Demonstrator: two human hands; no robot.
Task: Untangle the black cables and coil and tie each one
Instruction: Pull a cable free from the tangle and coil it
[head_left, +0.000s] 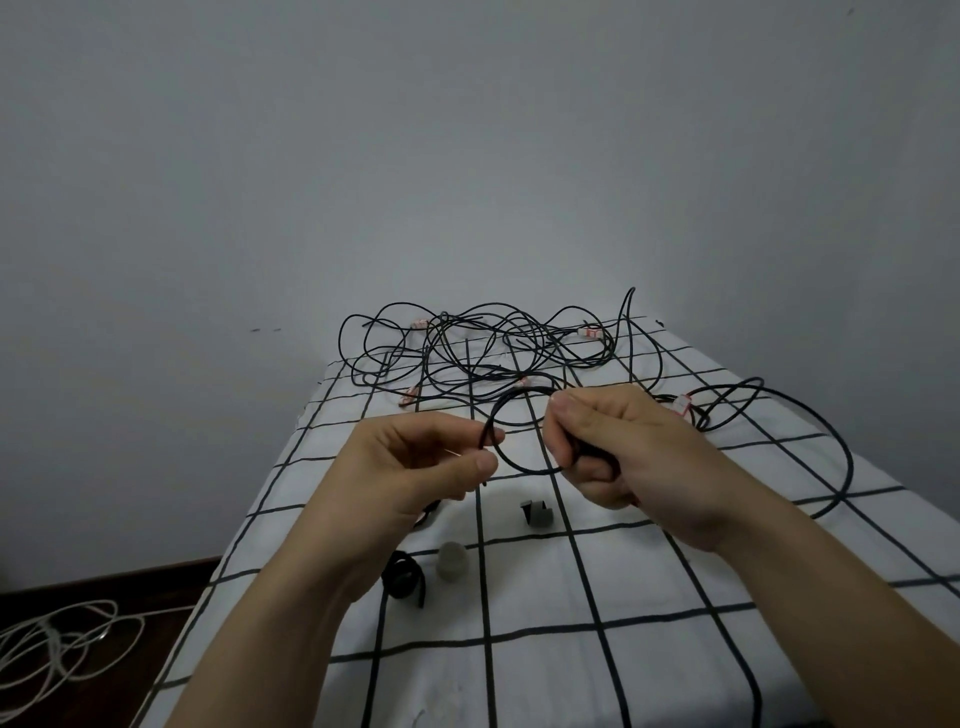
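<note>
A heap of tangled black cables (483, 348) with small red-and-white tags lies at the far end of the bed. Above the sheet I hold a small loop of one black cable (511, 460) between both hands. My left hand (415, 467) pinches the cable's free end between thumb and forefinger. My right hand (618, 447) is closed on the other side of the loop. From it the same cable sweeps in a wide arc (847, 457) to the right and back toward the heap.
The bed has a white sheet with a black grid (571, 649). On it near me lie a black strap roll (402, 577), a grey strap roll (451, 560) and a short black-and-grey strap piece (535, 512). White cord (57, 644) lies on the dark floor at left.
</note>
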